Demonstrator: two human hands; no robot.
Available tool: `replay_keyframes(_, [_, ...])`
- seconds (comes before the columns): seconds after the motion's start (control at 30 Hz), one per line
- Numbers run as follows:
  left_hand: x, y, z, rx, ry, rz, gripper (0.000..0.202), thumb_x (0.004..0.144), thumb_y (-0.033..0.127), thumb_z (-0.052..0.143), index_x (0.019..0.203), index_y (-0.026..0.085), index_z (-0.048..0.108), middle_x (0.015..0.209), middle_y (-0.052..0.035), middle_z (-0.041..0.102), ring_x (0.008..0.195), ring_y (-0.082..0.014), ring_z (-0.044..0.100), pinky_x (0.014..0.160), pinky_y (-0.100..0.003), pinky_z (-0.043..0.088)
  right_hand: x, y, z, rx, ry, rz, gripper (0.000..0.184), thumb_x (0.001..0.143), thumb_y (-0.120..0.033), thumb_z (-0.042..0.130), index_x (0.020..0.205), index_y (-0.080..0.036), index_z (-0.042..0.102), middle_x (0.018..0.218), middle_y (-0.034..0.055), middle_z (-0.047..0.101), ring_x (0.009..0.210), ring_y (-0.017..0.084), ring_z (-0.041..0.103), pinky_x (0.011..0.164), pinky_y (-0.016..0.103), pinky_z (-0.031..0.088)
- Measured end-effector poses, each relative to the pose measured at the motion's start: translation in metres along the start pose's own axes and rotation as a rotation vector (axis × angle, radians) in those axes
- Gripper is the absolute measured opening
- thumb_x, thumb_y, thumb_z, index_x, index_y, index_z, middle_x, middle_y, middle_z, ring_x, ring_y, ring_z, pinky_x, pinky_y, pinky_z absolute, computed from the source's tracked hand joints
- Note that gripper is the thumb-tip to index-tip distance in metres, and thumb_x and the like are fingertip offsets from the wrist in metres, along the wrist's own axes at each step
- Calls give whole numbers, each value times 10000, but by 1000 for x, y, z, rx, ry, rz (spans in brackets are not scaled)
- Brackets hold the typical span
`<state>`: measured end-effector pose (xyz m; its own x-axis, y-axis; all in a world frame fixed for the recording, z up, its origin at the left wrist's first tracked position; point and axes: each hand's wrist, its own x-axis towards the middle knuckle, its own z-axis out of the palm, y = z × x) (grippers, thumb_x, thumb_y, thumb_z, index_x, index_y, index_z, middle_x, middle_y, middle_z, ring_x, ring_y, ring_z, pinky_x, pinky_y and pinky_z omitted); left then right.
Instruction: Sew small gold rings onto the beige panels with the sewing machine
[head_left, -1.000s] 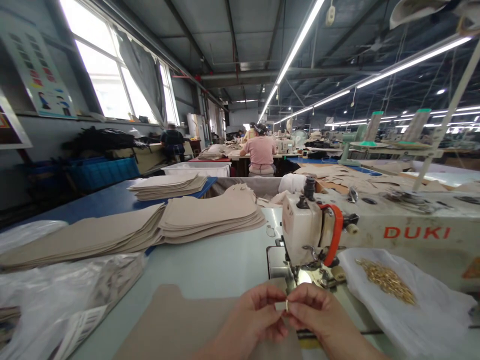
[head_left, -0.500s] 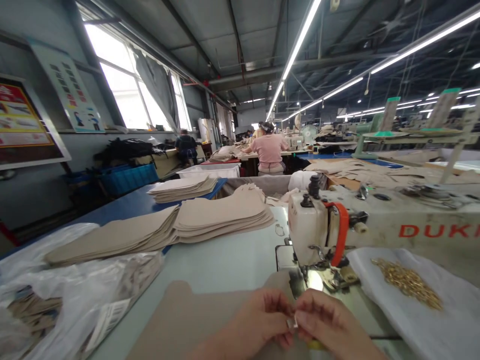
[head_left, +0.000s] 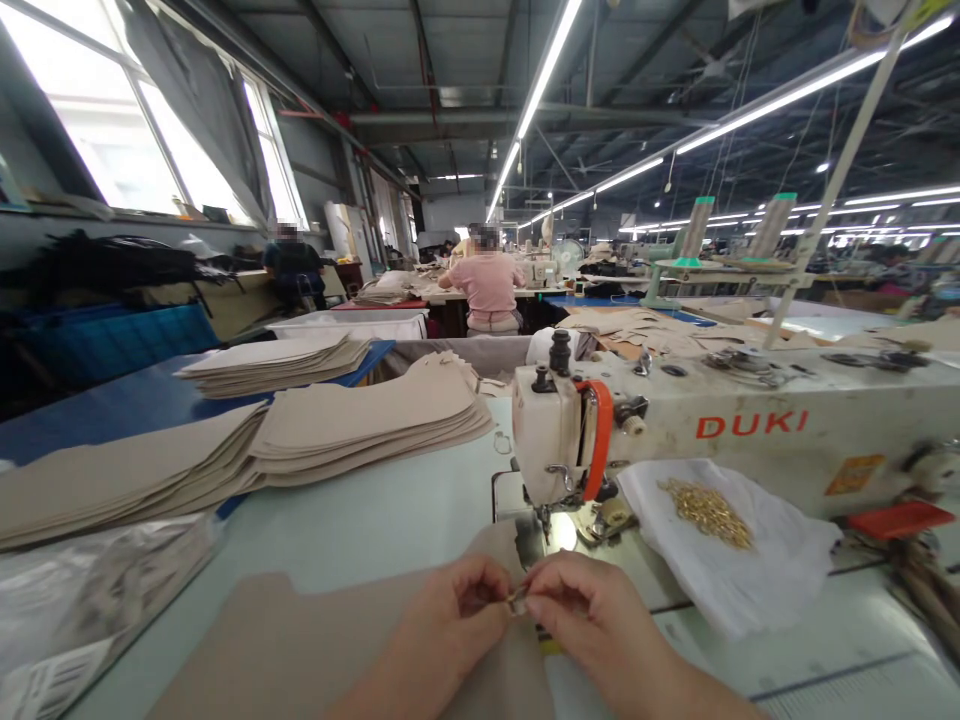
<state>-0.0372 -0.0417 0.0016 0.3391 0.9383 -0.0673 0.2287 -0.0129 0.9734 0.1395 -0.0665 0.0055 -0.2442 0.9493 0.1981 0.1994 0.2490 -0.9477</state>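
Observation:
My left hand [head_left: 471, 610] and my right hand [head_left: 581, 612] meet fingertip to fingertip in front of the sewing machine's needle area. Both are closed in a pinch on a small shiny metal piece [head_left: 516, 600], whose exact kind is too small to make out. Beneath the hands a large cut piece of beige fabric [head_left: 300, 640] lies on the pale table, reaching toward the machine's foot. The white sewing machine [head_left: 675, 420], with an orange strap on its head, stands just beyond. A pile of small gold-coloured metal pieces [head_left: 709, 515] rests on a white cloth [head_left: 780, 570] to the right.
Stacks of beige fabric pieces [head_left: 367, 425] lie at the left and back of the table. A clear plastic bag [head_left: 112, 600] sits at the left edge. Thread cones [head_left: 697, 230] stand behind the machine. A person in pink [head_left: 487, 285] sits farther ahead.
My view has turned right, so the machine, hands and stacks appear farther left. Both hands remain pinched together on the small metal piece, with the fingers slightly shifted.

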Motion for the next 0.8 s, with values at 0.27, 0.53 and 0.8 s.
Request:
replay_keyframes(0.27, [1,9,2,-236,1,8,212,555,266,746,564,172,556,632,0,618,610,-136,545,610,-247,434,1,6,4,106,84,-31,127,747,-225,600,627,-185,581,699,3,596,627,121,542,573,209,422])
replay_keyframes(0.53, [5,-7,5,-354,42,-4,346,491,365,842,656,175,604,639,3,633,613,-144,592,634,-268,488,3,5,3,-40,152,-170,133,720,-147,559,596,-188,535,705,20,613,633,127,569,566,211,426])
replay_keyframes(0.8, [-3,17,8,-314,116,32,290,515,279,831,596,176,573,587,23,613,590,-125,570,596,-227,457,1,4,5,6,148,-148,113,736,-181,599,627,-188,570,700,13,606,646,134,552,590,225,414])
